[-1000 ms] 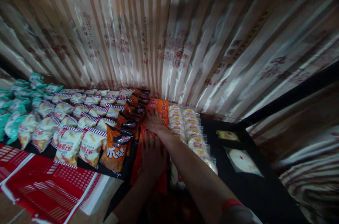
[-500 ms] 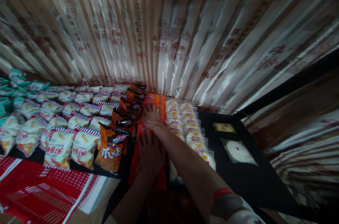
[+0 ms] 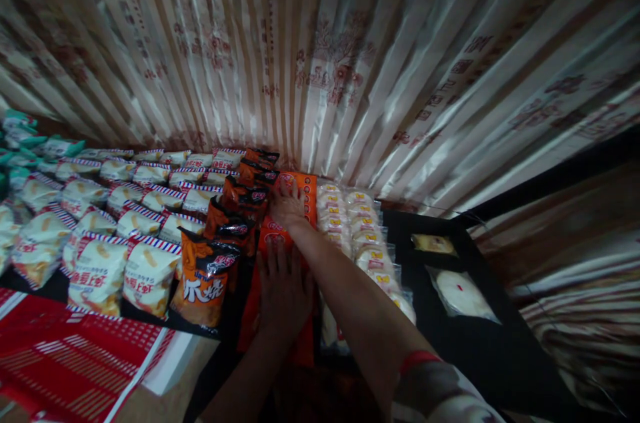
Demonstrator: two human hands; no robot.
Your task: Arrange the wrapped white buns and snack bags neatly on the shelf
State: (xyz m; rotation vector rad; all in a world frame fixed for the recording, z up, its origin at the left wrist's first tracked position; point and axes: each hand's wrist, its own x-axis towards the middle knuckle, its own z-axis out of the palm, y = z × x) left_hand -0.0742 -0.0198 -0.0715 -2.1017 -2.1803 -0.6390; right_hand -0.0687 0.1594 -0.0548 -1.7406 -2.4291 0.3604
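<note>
Two orange-red snack packs lie flat in a line on the black table. My right hand (image 3: 289, 204) rests palm down with fingers spread on the far orange pack (image 3: 309, 199). On the near orange pack (image 3: 250, 319) my left hand (image 3: 284, 286) lies flat, its fingers stretched out and pointing away from me. Close on the left stands a row of orange and black snack bags (image 3: 203, 279). Just to the right are two rows of clear-wrapped round white cakes (image 3: 370, 256), partly covered by my right forearm.
Several rows of white snack bags with striped edges (image 3: 100, 276) fill the left, with green bags (image 3: 60, 147) beyond them. A red basket (image 3: 75, 356) is at the front left. Two flat packets (image 3: 463, 293) lie on the black table (image 3: 450, 356). A pleated curtain (image 3: 240, 76) hangs behind.
The view has shifted slightly, so the right-hand goods appear farther right and the front bags farther left. Both hands stay flat on the orange packs.
</note>
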